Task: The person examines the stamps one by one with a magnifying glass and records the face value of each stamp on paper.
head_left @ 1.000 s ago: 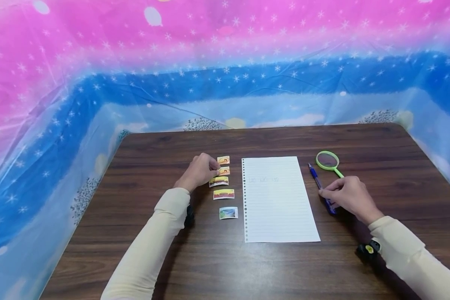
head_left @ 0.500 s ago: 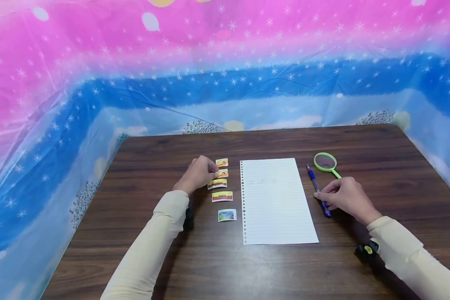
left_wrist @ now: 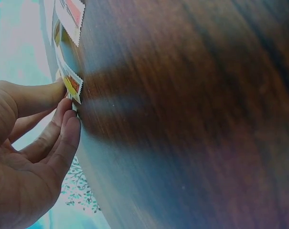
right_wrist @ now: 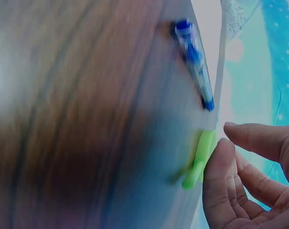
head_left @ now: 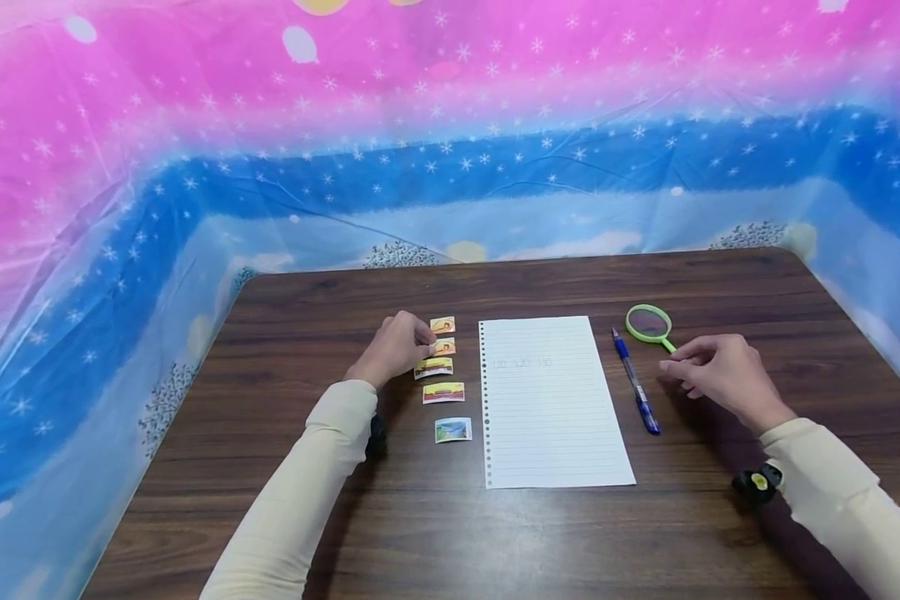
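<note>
My left hand (head_left: 397, 346) is at a column of postage stamps, thumb and fingertips pinching the left edge of the second orange stamp (head_left: 445, 347). In the left wrist view, the fingertips of that hand (left_wrist: 39, 129) meet at the corner of a yellow-and-red stamp (left_wrist: 73, 85). My right hand (head_left: 723, 375) hovers by the handle of a green magnifying glass (head_left: 648, 323), its thumb and index finger apart. The right wrist view shows the green handle end (right_wrist: 199, 162) right beside the fingertips, and the blue pen (right_wrist: 194, 59) lying loose.
A lined, punched sheet of paper (head_left: 558, 417) with faint handwritten numbers lies mid-table, right of the stamps. Another orange stamp (head_left: 442, 325), two yellow-red stamps (head_left: 444, 392) and a landscape stamp (head_left: 453, 430) share the column. A patterned cloth (head_left: 495, 167) hangs behind the wooden table (head_left: 420, 525).
My right hand has let go of the blue pen and moved right, toward the magnifying glass handle. The left hand has stayed at the stamps. The head view has shifted slightly.
</note>
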### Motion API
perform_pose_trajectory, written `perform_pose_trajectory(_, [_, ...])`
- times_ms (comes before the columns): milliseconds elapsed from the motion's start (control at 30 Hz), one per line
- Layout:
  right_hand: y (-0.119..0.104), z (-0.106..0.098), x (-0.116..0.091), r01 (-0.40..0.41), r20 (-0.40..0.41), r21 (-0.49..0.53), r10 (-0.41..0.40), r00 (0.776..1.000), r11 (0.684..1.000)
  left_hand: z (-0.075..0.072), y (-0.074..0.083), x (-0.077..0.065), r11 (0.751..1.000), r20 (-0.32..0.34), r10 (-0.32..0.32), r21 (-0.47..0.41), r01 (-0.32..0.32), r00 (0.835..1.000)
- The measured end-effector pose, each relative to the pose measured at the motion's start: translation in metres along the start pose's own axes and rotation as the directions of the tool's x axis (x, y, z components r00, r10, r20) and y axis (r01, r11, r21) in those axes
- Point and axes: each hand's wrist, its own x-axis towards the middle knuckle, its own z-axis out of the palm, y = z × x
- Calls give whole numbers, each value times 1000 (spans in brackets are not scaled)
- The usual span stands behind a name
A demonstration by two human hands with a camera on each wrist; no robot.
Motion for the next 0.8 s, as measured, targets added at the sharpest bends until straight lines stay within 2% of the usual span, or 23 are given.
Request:
perform_pose_trajectory(267, [10, -9, 5, -25, -43, -16, 25, 999, 1000, -1, 1, -1, 1000, 2, 3, -11, -3, 1000])
perform_pose_trajectory(567, [19, -11, 7, -73, -19, -79, 72, 997, 994, 0, 0, 0, 1000, -5, -1, -9, 1, 1000])
perform_pose_trajectory(800, [25, -7, 10, -112, -9, -70, 111, 994, 991, 0, -1, 0, 1000, -6, 0, -9, 0, 1000])
